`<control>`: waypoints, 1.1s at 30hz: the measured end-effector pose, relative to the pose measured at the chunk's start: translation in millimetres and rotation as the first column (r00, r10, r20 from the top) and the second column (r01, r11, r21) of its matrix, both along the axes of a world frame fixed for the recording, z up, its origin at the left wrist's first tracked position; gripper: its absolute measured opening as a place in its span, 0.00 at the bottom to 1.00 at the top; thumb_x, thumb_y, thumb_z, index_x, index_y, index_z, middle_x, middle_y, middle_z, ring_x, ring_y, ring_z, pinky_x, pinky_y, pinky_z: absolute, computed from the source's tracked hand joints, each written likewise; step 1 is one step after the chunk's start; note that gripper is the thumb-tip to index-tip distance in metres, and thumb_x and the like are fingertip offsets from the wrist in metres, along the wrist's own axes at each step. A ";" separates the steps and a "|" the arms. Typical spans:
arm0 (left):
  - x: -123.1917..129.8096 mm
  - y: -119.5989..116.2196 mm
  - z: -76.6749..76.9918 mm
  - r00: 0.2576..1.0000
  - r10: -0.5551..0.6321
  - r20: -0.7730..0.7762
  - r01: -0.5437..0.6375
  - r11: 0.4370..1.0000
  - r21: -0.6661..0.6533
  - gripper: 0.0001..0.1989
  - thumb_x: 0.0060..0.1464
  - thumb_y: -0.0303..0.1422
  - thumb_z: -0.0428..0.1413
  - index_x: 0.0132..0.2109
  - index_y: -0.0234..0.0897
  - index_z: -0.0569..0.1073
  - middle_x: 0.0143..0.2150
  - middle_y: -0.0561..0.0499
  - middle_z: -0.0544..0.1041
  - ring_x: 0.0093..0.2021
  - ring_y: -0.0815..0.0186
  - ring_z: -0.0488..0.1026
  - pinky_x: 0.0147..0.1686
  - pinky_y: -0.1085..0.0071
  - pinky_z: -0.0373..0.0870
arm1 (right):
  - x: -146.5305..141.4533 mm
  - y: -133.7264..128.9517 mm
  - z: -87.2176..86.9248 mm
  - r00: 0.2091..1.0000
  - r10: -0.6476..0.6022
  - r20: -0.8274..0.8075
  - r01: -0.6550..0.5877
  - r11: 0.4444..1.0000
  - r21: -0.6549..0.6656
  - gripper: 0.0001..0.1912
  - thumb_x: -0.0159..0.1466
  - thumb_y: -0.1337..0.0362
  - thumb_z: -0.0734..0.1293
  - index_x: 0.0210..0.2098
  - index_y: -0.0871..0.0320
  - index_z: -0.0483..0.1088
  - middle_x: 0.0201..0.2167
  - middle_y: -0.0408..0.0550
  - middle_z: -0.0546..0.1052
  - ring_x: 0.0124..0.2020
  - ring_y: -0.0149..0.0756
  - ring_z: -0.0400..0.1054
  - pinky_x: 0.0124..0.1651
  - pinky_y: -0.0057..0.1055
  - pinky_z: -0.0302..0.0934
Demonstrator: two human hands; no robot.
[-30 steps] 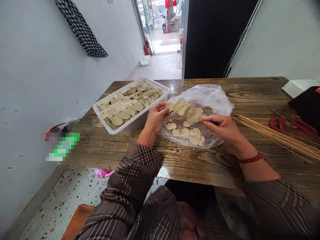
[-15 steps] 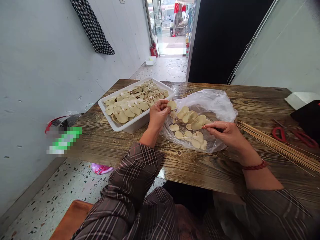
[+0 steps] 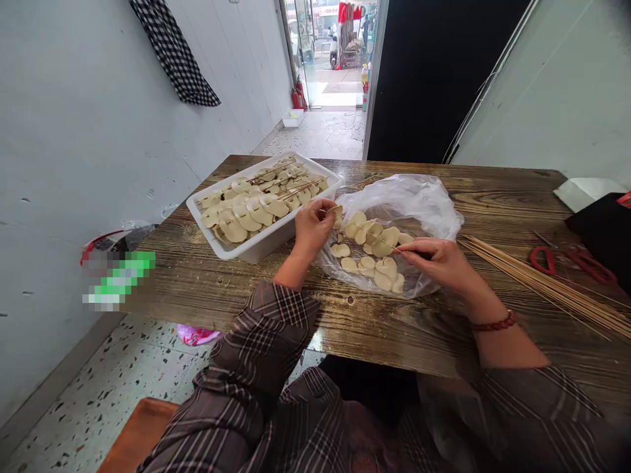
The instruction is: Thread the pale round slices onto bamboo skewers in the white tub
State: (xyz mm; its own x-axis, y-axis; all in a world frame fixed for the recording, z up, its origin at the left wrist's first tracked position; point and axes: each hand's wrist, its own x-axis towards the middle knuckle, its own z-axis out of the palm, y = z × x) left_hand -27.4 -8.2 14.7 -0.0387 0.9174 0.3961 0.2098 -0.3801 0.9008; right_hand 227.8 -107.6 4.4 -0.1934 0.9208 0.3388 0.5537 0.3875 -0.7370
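My left hand [image 3: 315, 226] pinches a thin, pale round slice [image 3: 338, 214], turned nearly edge-on, beside the corner of the white tray. My right hand [image 3: 438, 263] grips the end of a thin stick [image 3: 396, 249] that carries several overlapping pale slices [image 3: 373, 235]. Both hands are over a clear plastic bag [image 3: 424, 203] spread on the wooden table, where more loose slices [image 3: 384, 270] lie. To the left, the white tray [image 3: 256, 249] is full of pale slices on sticks [image 3: 246, 213].
A bundle of bare sticks [image 3: 542, 282] lies on the wooden table [image 3: 197, 276] at the right, near red-handled scissors [image 3: 543, 260] and a black object [image 3: 599, 230]. A red and green package [image 3: 125, 269] sits at the left edge. An open doorway is beyond.
The slice in my left hand has turned from face-on to nearly edge-on. My right hand still has the loaded stick. The whole view has shifted slightly.
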 end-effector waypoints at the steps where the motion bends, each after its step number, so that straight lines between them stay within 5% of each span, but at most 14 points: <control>1: 0.4 -0.4 -0.1 1.000 0.002 -0.024 -0.001 1.000 0.014 0.04 0.44 0.24 0.60 0.29 0.37 0.77 0.29 0.53 0.76 0.30 0.69 0.69 0.31 0.74 0.64 | -0.3 0.1 0.0 1.000 -0.001 0.001 0.001 1.000 0.002 0.10 0.62 0.61 0.68 0.36 0.54 0.82 0.34 0.48 0.83 0.34 0.40 0.77 0.37 0.35 0.70; 9: 5.5 -5.5 -0.7 0.995 -0.079 -0.055 0.078 0.997 -0.013 0.03 0.46 0.27 0.61 0.31 0.37 0.78 0.29 0.53 0.75 0.27 0.71 0.66 0.29 0.75 0.62 | -4.1 1.0 -0.7 1.000 0.005 -0.010 -0.005 1.000 0.007 0.10 0.62 0.61 0.67 0.35 0.55 0.82 0.33 0.48 0.83 0.34 0.39 0.76 0.36 0.34 0.69; 15: 2.0 -5.2 1.7 0.974 -0.084 0.211 0.110 0.987 -0.116 0.05 0.44 0.26 0.61 0.32 0.35 0.78 0.29 0.53 0.77 0.27 0.73 0.67 0.28 0.77 0.63 | -3.2 0.1 -0.5 1.000 0.022 0.003 -0.022 1.000 0.006 0.11 0.62 0.61 0.67 0.37 0.56 0.82 0.34 0.49 0.83 0.34 0.39 0.76 0.37 0.34 0.69; 23: -0.9 -5.2 4.6 0.845 -0.099 0.525 0.286 0.914 -0.287 0.08 0.40 0.26 0.65 0.32 0.32 0.77 0.27 0.53 0.75 0.23 0.76 0.66 0.22 0.78 0.59 | -1.4 0.1 -1.1 1.000 0.016 0.012 -0.016 1.000 0.017 0.12 0.63 0.59 0.67 0.38 0.55 0.82 0.37 0.50 0.83 0.37 0.41 0.77 0.38 0.35 0.71; 33: -1.4 -5.3 2.8 0.751 -0.070 0.657 0.355 0.882 -0.311 0.09 0.41 0.24 0.64 0.34 0.31 0.76 0.27 0.53 0.76 0.24 0.75 0.70 0.22 0.78 0.62 | -0.7 0.4 -4.2 1.000 0.025 -0.009 -0.025 1.000 0.007 0.12 0.63 0.58 0.66 0.38 0.55 0.81 0.35 0.50 0.83 0.36 0.41 0.77 0.38 0.36 0.71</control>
State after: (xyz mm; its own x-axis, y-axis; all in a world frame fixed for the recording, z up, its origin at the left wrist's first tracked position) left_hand -28.8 -13.4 17.5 0.0756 0.9964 -0.0389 -0.4791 0.0705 0.8749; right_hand 227.0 -107.2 0.3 -0.2134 0.9133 0.3468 0.5369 0.4062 -0.7394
